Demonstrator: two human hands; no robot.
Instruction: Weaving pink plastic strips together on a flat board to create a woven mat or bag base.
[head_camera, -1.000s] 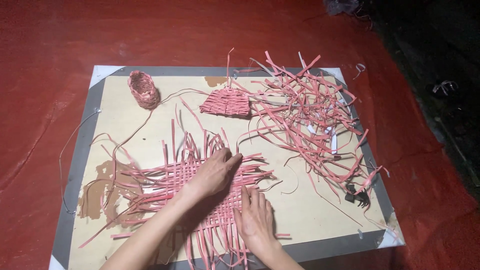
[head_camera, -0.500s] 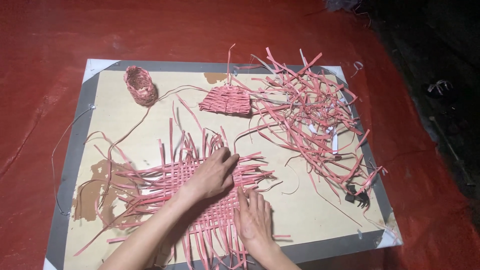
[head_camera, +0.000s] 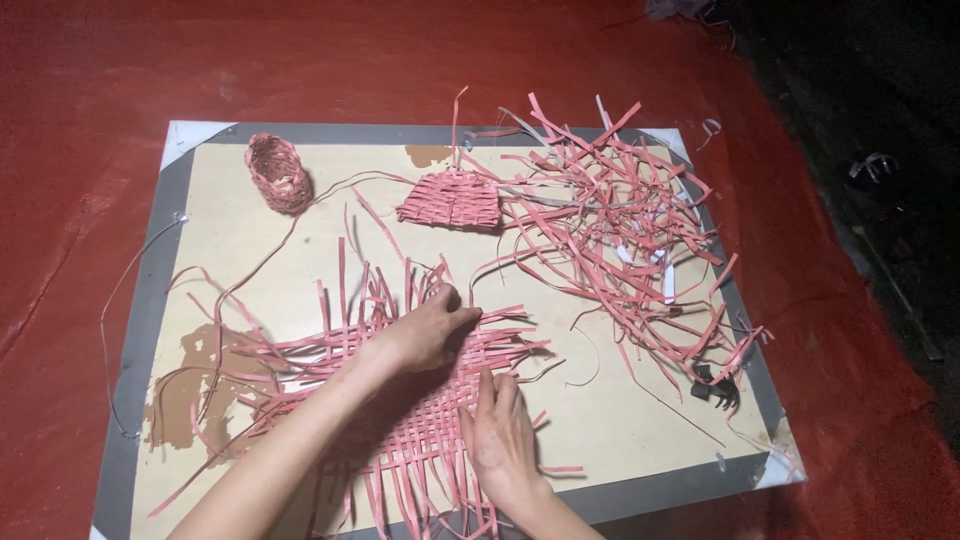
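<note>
Pressing flat with fingers together, the right hand (head_camera: 502, 440) steadies the pink woven mat (head_camera: 400, 390) near the board's (head_camera: 150, 300) front edge; the left hand (head_camera: 425, 335) pinches a strip. Small woven basket (head_camera: 277, 172), contents unseen, back-left corner.

the light is dim and warm, falling from above onto the board (head_camera: 620, 420), which is the brightest area. the red sheet (head_camera: 80, 130) darkens toward the edges, and the upper right corner is almost black. soft shadows lie under the left hand (head_camera: 425, 335) and its forearm. no strong glare. focus is fair in the centre; fine strips (head_camera: 620, 230) look slightly soft and grainy.
</note>
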